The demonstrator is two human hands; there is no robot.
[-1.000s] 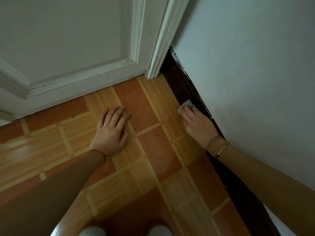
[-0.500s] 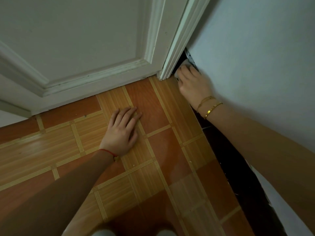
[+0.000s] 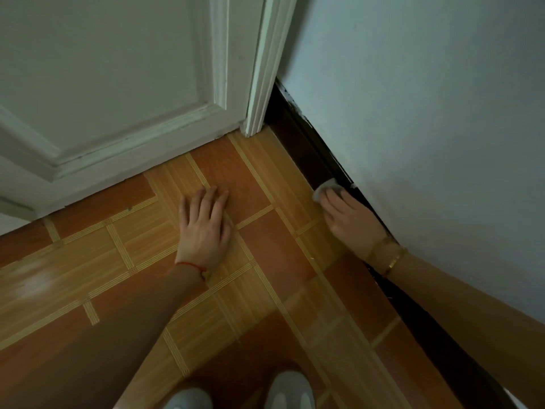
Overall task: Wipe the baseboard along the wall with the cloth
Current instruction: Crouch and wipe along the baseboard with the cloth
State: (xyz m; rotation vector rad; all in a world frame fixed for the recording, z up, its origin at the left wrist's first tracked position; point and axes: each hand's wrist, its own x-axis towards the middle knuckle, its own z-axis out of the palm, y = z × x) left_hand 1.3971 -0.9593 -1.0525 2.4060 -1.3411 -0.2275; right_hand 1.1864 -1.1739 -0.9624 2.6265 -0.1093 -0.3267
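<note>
My right hand [image 3: 351, 219] presses the cloth [image 3: 326, 188] flat onto the dark baseboard [image 3: 298, 137], which runs from the door frame [image 3: 262, 84] back toward me; left hand [image 3: 206, 228] lies spread on the floor [image 3: 280, 255].

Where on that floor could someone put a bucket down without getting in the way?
Bare floor lies between the left hand and right hand, and between the left hand and the door. It is crowded along the baseboard, where the right hand presses the cloth.
</note>
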